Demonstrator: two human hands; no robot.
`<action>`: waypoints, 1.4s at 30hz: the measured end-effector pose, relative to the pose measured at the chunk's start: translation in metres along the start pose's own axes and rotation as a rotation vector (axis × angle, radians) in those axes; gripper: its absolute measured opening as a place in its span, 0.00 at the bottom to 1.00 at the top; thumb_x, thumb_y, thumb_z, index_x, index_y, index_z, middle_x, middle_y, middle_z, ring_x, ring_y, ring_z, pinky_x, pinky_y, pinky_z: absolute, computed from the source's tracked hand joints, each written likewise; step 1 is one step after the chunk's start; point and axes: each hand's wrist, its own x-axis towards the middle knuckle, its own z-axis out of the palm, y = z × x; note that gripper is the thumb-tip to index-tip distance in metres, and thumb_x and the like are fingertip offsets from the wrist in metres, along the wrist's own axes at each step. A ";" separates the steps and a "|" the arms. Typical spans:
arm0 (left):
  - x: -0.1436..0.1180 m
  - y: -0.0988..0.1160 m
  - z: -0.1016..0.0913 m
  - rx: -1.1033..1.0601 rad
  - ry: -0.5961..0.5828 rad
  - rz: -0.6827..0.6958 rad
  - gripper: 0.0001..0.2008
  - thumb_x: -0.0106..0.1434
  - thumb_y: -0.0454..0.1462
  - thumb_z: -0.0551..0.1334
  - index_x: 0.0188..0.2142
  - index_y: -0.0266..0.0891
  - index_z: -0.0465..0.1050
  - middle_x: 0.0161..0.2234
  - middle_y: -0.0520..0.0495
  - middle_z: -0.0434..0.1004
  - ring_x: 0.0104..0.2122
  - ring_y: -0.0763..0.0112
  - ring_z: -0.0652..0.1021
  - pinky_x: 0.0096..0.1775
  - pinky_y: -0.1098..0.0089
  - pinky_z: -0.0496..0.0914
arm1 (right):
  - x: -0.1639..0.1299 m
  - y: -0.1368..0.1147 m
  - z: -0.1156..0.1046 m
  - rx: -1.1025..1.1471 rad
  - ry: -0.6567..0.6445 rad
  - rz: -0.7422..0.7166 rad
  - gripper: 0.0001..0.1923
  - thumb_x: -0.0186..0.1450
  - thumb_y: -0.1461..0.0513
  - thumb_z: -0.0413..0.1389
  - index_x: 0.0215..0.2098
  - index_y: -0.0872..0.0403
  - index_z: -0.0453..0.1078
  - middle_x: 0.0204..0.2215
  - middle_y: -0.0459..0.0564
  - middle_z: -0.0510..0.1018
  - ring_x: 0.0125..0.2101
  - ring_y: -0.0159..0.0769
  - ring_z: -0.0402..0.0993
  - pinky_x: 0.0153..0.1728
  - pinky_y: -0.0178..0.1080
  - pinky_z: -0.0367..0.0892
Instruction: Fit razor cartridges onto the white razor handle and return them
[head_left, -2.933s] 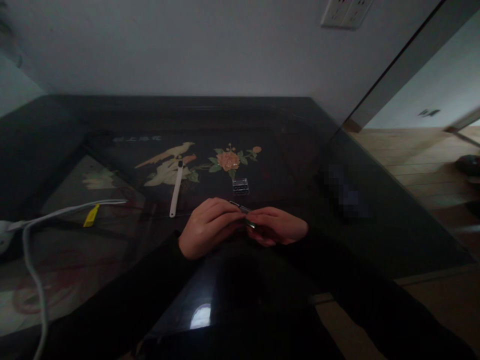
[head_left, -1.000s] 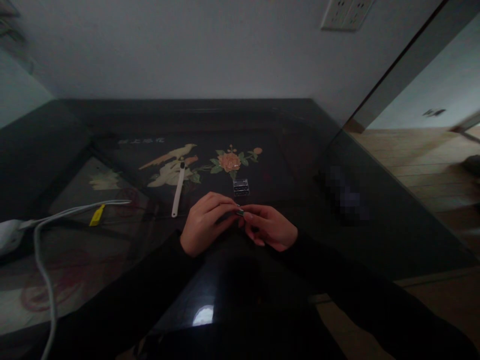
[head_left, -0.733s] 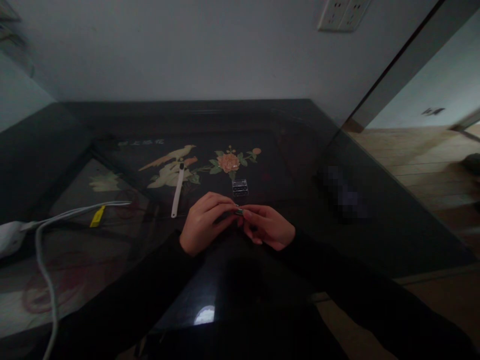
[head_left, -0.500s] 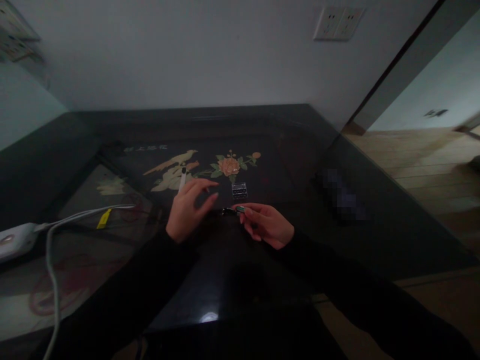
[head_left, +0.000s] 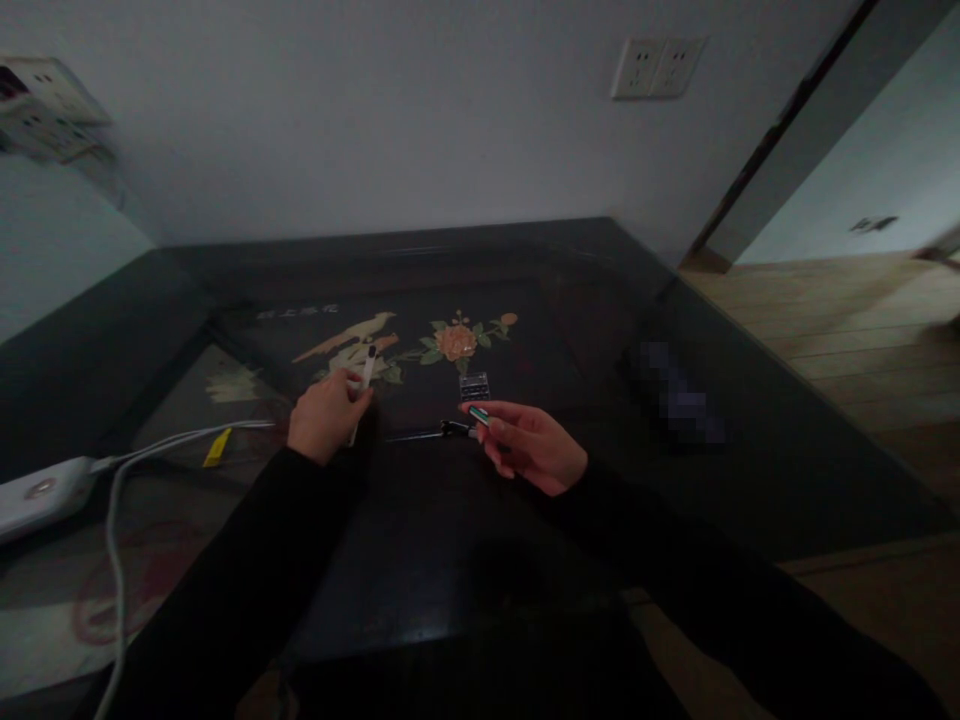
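My left hand (head_left: 326, 415) has its thumb and fingers around a slim white stick with a dark tip (head_left: 370, 368), close to the table's bird picture. My right hand (head_left: 534, 445) pinches a small green and silver piece (head_left: 478, 414) between thumb and fingers. Just left of those fingers is a dark, shiny slender tool (head_left: 453, 429); whether the hand touches it I cannot tell. A small clear case (head_left: 474, 386) with dark rows inside lies beyond the right fingertips.
The dark glossy table (head_left: 420, 530) reaches back to the wall. At left lie a white power strip (head_left: 45, 493), its cable and a yellow tag (head_left: 217, 448). A blurred dark object (head_left: 679, 395) lies at right. Wall sockets (head_left: 658, 68) are above.
My left hand has moved left, away from the right hand, and closed around the white stick. My right hand stays nearly in place, with the green piece tilted more into view.
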 end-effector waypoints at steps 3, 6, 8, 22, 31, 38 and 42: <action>0.001 0.000 0.002 -0.014 0.000 0.000 0.16 0.61 0.43 0.57 0.46 0.38 0.72 0.34 0.42 0.81 0.37 0.53 0.80 0.36 0.63 0.70 | 0.000 0.000 0.000 -0.014 0.007 -0.004 0.23 0.52 0.58 0.69 0.44 0.56 0.75 0.25 0.43 0.74 0.19 0.23 0.66 0.15 0.28 0.60; 0.004 -0.002 0.004 -0.036 0.008 0.008 0.18 0.61 0.42 0.56 0.47 0.36 0.72 0.35 0.40 0.81 0.38 0.51 0.80 0.38 0.61 0.70 | 0.001 0.001 -0.001 -0.033 0.010 -0.014 0.23 0.52 0.57 0.69 0.44 0.57 0.75 0.25 0.43 0.73 0.19 0.23 0.67 0.16 0.28 0.60; 0.005 -0.002 0.004 -0.058 0.017 0.012 0.17 0.61 0.41 0.56 0.45 0.34 0.73 0.35 0.39 0.80 0.37 0.51 0.80 0.38 0.60 0.70 | 0.001 0.000 -0.001 -0.043 0.009 -0.025 0.23 0.52 0.57 0.69 0.44 0.57 0.75 0.25 0.43 0.73 0.19 0.23 0.67 0.16 0.28 0.60; -0.065 0.084 -0.018 -1.089 -0.292 0.191 0.28 0.63 0.44 0.57 0.59 0.32 0.61 0.24 0.54 0.67 0.21 0.76 0.66 0.22 0.76 0.60 | 0.004 -0.005 -0.004 -0.036 0.137 -0.186 0.22 0.52 0.54 0.68 0.42 0.56 0.75 0.22 0.40 0.71 0.17 0.22 0.63 0.15 0.28 0.55; -0.097 0.099 -0.017 -1.275 -0.459 0.119 0.24 0.66 0.48 0.55 0.54 0.33 0.69 0.23 0.56 0.58 0.22 0.78 0.61 0.22 0.76 0.56 | 0.000 -0.006 -0.002 0.015 0.153 -0.292 0.19 0.56 0.52 0.65 0.41 0.54 0.73 0.24 0.41 0.70 0.18 0.23 0.62 0.15 0.29 0.53; -0.104 0.104 -0.016 -1.324 -0.550 0.071 0.23 0.65 0.50 0.57 0.47 0.33 0.69 0.23 0.57 0.57 0.20 0.79 0.59 0.20 0.76 0.54 | -0.001 -0.009 0.001 0.026 0.183 -0.285 0.18 0.55 0.52 0.65 0.38 0.55 0.73 0.23 0.40 0.69 0.17 0.22 0.62 0.15 0.30 0.52; -0.105 0.104 -0.013 -1.358 -0.577 0.048 0.22 0.64 0.50 0.58 0.46 0.34 0.68 0.23 0.58 0.56 0.20 0.80 0.59 0.20 0.77 0.54 | -0.002 -0.011 0.001 0.019 0.197 -0.284 0.19 0.55 0.52 0.65 0.39 0.55 0.74 0.22 0.40 0.69 0.17 0.22 0.62 0.15 0.29 0.52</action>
